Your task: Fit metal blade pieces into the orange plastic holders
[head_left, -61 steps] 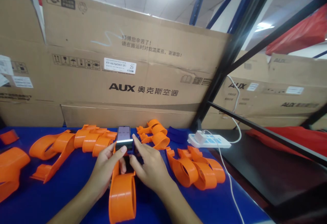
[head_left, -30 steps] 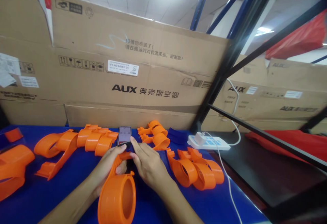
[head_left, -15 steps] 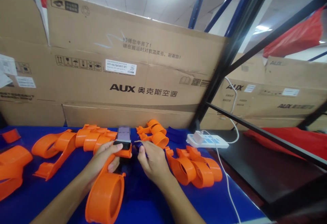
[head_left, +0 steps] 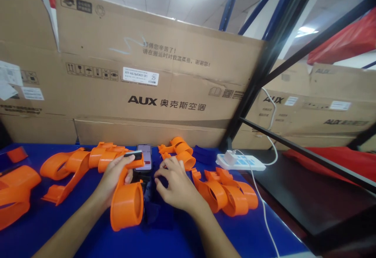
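In my left hand (head_left: 115, 175) is an orange tape dispenser (head_left: 125, 207), gripped at its handle with the round tape hub hanging down. A black strip lies across its head, under my thumb. My right hand (head_left: 178, 183) is to the right, apart from the dispenser, with its fingers loosely curled and thumb apart, nothing visible between them. Just left of and below it lie small dark blue pieces (head_left: 154, 213), hard to make out against the blue table. Behind the dispenser lies a phone (head_left: 144, 158) with a lit screen, partly covered.
More orange dispensers (head_left: 69, 164) lie at left, and several others (head_left: 232, 197) at right. A white power strip (head_left: 241, 161) with a plug and cable sits at the back right of the blue table (head_left: 96, 238). Cardboard (head_left: 164, 81) walls the back beside a black rack post (head_left: 249, 93).
My right hand has drawn away from the dispenser's head and let go of a dark blue piece. The left hand has shifted the dispenser slightly up, showing more of the phone.
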Demonstrator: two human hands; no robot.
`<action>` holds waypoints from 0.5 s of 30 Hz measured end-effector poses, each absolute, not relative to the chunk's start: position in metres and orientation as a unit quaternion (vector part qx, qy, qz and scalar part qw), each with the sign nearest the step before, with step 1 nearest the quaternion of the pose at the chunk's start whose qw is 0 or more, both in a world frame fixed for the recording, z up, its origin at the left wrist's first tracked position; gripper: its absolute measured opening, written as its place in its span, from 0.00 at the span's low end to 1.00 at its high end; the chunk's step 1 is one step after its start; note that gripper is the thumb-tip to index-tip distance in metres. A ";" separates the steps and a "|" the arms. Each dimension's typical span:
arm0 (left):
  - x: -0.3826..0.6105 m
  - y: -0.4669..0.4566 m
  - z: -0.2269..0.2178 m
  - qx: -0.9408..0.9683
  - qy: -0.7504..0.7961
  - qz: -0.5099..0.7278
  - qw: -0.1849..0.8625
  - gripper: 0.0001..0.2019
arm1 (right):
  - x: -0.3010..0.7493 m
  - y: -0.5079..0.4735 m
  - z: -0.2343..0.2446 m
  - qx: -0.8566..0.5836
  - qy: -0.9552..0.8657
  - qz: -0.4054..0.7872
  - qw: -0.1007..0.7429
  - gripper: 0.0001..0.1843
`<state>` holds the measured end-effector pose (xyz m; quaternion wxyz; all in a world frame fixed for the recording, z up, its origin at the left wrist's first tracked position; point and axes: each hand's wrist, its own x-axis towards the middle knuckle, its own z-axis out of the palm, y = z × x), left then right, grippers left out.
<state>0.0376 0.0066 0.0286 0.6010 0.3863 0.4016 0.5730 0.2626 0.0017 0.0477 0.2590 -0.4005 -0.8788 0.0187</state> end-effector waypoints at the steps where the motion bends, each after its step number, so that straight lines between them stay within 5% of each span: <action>1: 0.040 0.007 0.027 0.398 0.403 0.575 0.591 0.16 | 0.262 0.002 0.048 -0.399 -0.874 0.020 0.276 0.06; 7: 0.052 0.002 0.020 0.477 0.397 0.547 0.563 0.14 | 0.255 0.001 0.049 -0.346 -0.851 0.043 0.392 0.20; 15: 0.052 -0.002 0.021 0.469 0.384 0.541 0.583 0.13 | 0.251 0.001 0.044 -0.345 -0.840 0.027 0.417 0.16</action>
